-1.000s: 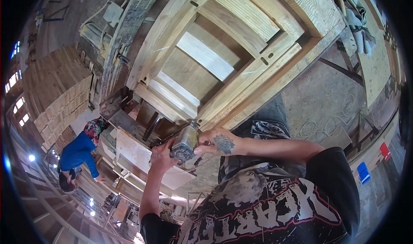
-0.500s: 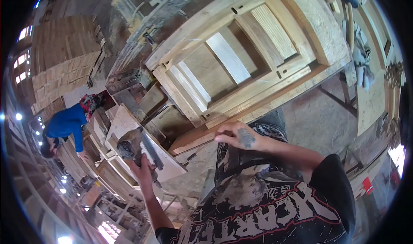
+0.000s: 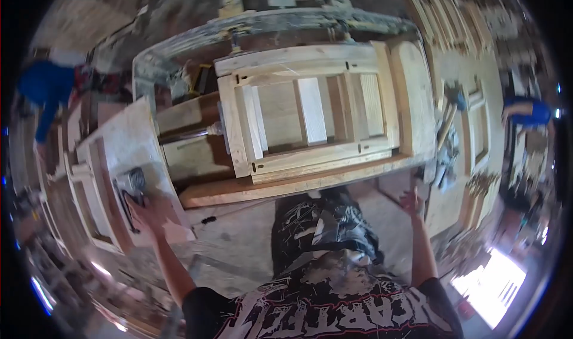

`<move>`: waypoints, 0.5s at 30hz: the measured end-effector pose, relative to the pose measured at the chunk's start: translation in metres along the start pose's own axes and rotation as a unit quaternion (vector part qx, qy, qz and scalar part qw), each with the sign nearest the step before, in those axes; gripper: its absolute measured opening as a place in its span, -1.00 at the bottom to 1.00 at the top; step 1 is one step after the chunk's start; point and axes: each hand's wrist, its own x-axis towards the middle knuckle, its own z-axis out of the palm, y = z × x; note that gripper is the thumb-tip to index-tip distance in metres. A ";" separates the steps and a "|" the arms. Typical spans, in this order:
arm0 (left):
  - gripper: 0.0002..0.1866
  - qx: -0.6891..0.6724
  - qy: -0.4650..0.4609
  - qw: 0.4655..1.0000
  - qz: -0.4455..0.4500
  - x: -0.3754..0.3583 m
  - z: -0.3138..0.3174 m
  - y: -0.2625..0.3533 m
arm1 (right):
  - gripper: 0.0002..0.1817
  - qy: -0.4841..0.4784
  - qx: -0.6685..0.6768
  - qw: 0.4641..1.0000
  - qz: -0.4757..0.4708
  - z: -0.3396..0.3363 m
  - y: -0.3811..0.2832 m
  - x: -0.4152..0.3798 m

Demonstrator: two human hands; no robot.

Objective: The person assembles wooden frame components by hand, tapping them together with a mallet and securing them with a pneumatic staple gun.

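Lettering [image 3: 347, 320] on shirt [image 3: 206, 308], hands [image 3: 147, 218] [image 3: 410, 201] apart

This is a woodworking workshop: a pale, rectangular, slatted wooden frame [image 3: 311, 111] lies in a heavy bench edged with a thick brown wooden beam [image 3: 292, 182], with a shiny metal rod [image 3: 185, 136] at the frame's left end. Well left of the frame are more pale, open wooden frames [image 3: 106, 200]; to its right lies a dark-headed hammer with a pale wooden handle [image 3: 446, 124], and beyond its far right corner, long pale wooden strips [image 3: 447, 19].
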 end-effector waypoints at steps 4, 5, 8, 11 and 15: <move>-0.30 -0.037 0.048 0.998 -0.021 -0.033 -0.016 -0.003 | -0.23 0.080 -0.047 0.993 0.073 -0.061 0.004 0.036; -0.30 -0.044 0.098 0.994 0.006 -0.046 -0.020 -0.005 | -0.13 0.099 -0.061 0.989 0.087 -0.064 -0.003 0.038; -0.32 -0.017 0.181 0.972 -0.149 -0.105 -0.007 -0.014 | 0.08 0.146 -0.048 0.985 0.076 -0.045 -0.025 0.037; -0.31 -0.099 0.151 0.934 -0.307 -0.156 0.026 -0.024 | 0.07 0.136 -0.011 0.990 0.023 -0.033 -0.037 0.033; -0.24 -0.527 -0.191 0.684 -0.467 -0.170 0.077 -0.038 | -0.04 0.138 0.082 0.987 -0.030 -0.030 -0.050 0.041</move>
